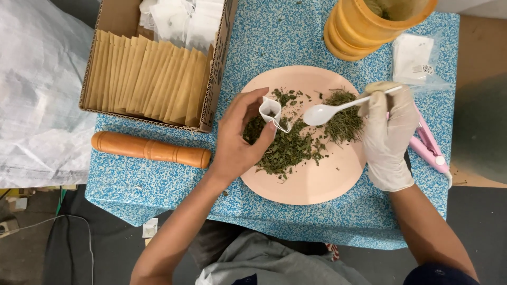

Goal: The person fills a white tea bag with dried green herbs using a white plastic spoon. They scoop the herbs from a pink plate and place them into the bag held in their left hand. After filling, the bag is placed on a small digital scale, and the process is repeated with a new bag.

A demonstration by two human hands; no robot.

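View from above of a small tabletop (274,47) covered in a blue-and-white speckled cloth. At the far left sits an open cardboard box (105,16) holding a row of tan paper envelopes (148,79) standing on edge, with white filter bags (182,21) piled behind them. Just near of the box, a wooden pestle (150,150) lies on its side across the cloth.

The bare left hand (237,140) reaches in from the near left, over the left edge of a round pale pink plate (311,184) at the centre of the tabletop. Its grip is closed: thumb and fingers pinch a small white tea bag (271,111), held upright with its mouth open above the plate. A heap of dried green herb leaves (288,148) lies on the plate beneath and just right of the bag.

The right hand (388,137), in a white glove, comes in from the near right at the plate's right edge. Its grip is closed around the handle of a white plastic spoon (319,113), whose bowl points left and hovers just beside the tea bag, over the herbs.

At the far right stands a yellow-orange wooden mortar (359,29), with a clear plastic packet (417,58) to its right. A pink handheld tool (430,148) lies on the cloth beyond the gloved hand.
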